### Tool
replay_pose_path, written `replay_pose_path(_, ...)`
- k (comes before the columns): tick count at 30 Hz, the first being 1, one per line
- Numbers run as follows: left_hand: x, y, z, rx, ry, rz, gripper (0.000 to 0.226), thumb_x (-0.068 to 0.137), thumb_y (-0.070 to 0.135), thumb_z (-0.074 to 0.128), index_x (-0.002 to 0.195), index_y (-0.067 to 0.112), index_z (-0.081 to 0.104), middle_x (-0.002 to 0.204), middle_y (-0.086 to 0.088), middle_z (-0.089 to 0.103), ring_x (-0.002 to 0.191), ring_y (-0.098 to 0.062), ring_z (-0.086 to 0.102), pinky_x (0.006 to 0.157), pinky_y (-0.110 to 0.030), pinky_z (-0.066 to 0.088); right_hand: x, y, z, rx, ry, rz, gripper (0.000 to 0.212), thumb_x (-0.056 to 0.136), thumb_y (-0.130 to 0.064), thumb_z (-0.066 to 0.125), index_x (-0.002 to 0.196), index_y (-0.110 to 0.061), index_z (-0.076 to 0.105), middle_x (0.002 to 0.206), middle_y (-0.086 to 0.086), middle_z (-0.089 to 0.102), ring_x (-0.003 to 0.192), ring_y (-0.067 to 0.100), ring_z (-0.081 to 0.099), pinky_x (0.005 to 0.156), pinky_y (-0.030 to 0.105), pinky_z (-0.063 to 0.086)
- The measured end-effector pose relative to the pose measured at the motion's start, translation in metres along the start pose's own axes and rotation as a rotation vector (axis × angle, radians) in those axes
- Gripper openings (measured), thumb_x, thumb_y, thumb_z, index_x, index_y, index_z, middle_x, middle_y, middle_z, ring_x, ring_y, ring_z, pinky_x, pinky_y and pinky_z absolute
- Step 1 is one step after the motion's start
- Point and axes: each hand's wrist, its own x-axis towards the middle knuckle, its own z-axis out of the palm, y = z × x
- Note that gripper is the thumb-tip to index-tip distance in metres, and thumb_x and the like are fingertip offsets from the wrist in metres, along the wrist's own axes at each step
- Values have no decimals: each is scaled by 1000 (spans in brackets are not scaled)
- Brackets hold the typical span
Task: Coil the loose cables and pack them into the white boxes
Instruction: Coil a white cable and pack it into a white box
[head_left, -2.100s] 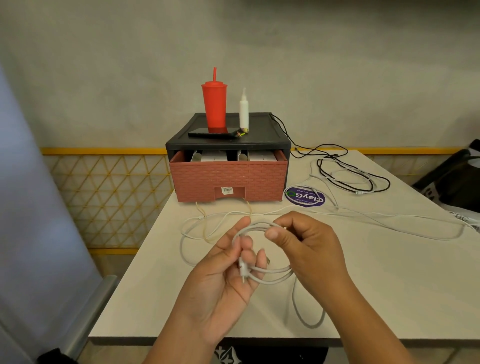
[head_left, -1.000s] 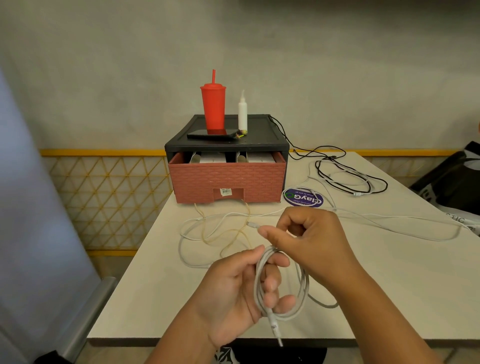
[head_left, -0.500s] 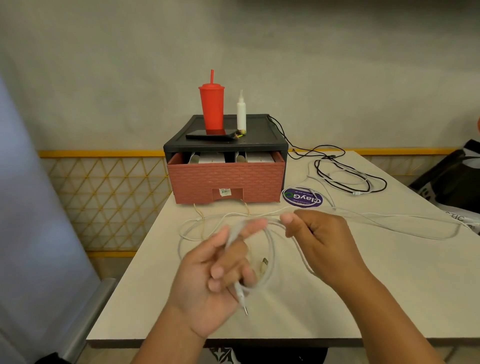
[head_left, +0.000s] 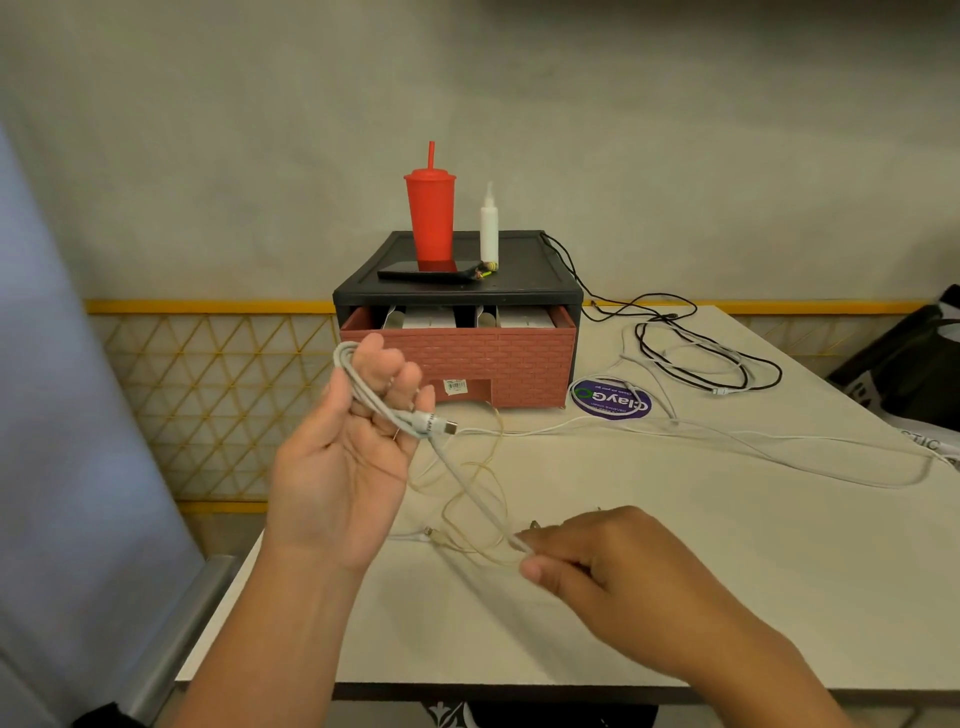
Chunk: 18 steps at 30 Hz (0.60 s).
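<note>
My left hand (head_left: 353, 447) is raised palm-up with a white cable (head_left: 467, 483) looped over its fingers; the cable's USB-C plug (head_left: 441, 427) sticks out to the right. The cable runs down to my right hand (head_left: 608, 561), which pinches it low over the table. A thin yellowish cable (head_left: 483, 499) lies loosely looped under it. More white cable (head_left: 727, 441) and a black cable (head_left: 727, 374) lie at the right. White boxes (head_left: 431, 317) sit in the open red drawer (head_left: 467, 364).
A black drawer unit (head_left: 519, 275) carries a red tumbler (head_left: 430, 218), a white bottle (head_left: 488, 228) and a phone (head_left: 421, 275). A purple sticker (head_left: 610, 399) lies on the table (head_left: 675, 597). A dark bag (head_left: 914, 364) sits at the right edge.
My left hand has risen and turned palm-up with the loops. My right hand has slid down along the cable toward the table's front, drawing it taut.
</note>
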Motion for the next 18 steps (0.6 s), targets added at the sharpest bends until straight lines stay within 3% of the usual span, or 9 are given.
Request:
replay_pose_path(3,-3,-11,2,260,-20,36,37,91,26,35,125,18,47,84,4,74,89,-9,69,84,-29,54,-2,-7,1,-10,28,-61,66,80,-62,18,108,-20,61,79,-1,65,75,13,56,71,33,48)
replay_pose_path(7,-7,-26,-3,752,-155,34,40,91,34,47,129,38,34,92,10,74,97,-5,66,78,-19,51,-2,-12,-8,-21,84,-107,50,82,-50,27,92,-20,66,71,-4,61,70,14,53,64,34,47)
replay_pose_path(9,-13,-36,-7,988,-249,38,28,91,37,44,118,43,40,88,16,72,85,-4,66,73,-17,48,1,-13,-14,-70,132,-107,40,82,-45,34,81,-19,65,67,-7,60,65,13,52,58,32,46)
replay_pose_path(11,-20,-43,-9,1135,-324,-19,20,88,42,38,100,37,53,73,11,67,68,-5,60,69,-25,47,3,-11,-18,-92,248,-94,30,81,-43,43,72,-23,64,62,-11,58,61,8,51,53,24,42)
replay_pose_path(13,-28,-45,-7,1184,-386,-98,34,86,50,39,97,24,58,60,9,55,58,-6,50,63,-26,43,5,-8,-23,-35,343,-37,24,77,-46,53,70,-26,64,61,-12,59,61,6,52,54,20,41)
replay_pose_path(15,-33,-44,-4,1082,-418,-197,50,79,56,45,104,17,63,63,13,51,60,-3,47,61,-18,39,6,-5,-27,80,414,28,17,72,-43,68,73,-26,65,65,-11,63,63,7,56,56,19,41)
replay_pose_path(18,-36,-35,1,1028,-470,-258,40,66,55,55,87,23,67,67,15,55,62,-3,48,61,-16,39,7,1,-31,192,521,83,17,69,-32,76,81,-33,64,75,-14,65,68,10,59,58,20,43)
